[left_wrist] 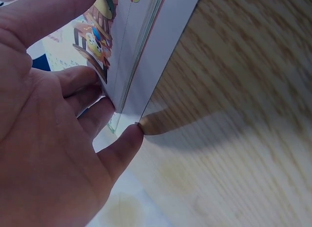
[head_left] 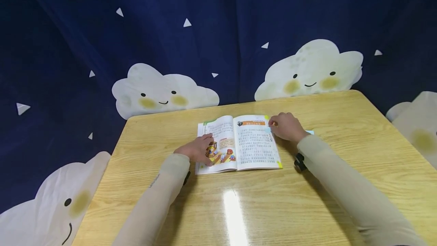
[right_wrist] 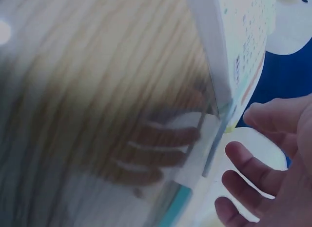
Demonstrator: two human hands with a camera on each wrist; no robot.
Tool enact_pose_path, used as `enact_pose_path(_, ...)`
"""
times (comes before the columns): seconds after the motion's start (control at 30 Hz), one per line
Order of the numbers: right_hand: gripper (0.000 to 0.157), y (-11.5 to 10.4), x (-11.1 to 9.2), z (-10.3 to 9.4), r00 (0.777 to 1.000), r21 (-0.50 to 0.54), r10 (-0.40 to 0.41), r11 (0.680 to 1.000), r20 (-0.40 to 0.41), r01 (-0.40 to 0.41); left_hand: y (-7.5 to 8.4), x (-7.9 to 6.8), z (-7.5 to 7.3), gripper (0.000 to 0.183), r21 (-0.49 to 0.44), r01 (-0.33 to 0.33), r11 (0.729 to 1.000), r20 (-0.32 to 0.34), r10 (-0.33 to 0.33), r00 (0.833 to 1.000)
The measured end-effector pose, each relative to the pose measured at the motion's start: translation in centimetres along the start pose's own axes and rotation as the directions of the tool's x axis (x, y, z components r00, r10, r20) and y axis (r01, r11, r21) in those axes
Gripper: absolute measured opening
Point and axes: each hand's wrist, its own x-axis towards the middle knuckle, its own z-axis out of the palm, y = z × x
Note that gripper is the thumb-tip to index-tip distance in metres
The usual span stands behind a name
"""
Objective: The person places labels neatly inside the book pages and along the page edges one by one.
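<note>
An open book (head_left: 254, 147) lies on the table, with printed text on both pages and a coloured picture low on the left one. My left hand (head_left: 197, 149) rests at its left edge, fingers spread over the page; in the left wrist view the little finger touches the page edges. At the upper right edge of the right page is my right hand (head_left: 288, 127), thumb and index finger brought together at a small light-blue slip (head_left: 268, 129) on the page. In the right wrist view its other fingers (right_wrist: 239, 180) are bent and apart from the book.
A flat thing with a blue edge (head_left: 310, 132) lies on the wooden table (head_left: 164, 136), partly hidden behind the right wrist; its teal edge (right_wrist: 176, 207) shows in the right wrist view. Behind the table hangs a dark blue curtain (head_left: 235, 29) with clouds.
</note>
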Motion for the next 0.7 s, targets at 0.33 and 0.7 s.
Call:
enact_pose_path(0.33,0.027,-0.4,-1.8,-0.4,0.990,-0.233,-0.133,0.963,0.039,0.138,0.2,0.0,-0.2,0.093,0.008,0.001,1.000,0.005,-0.001,1.000)
enact_pose_path(0.7,0.026,-0.9,-1.8,-0.5,0.994,-0.233,-0.065,0.969,0.090,0.085,0.4,0.2,0.1,0.094,0.015,0.016,1.000,-0.012,-0.015,1.000)
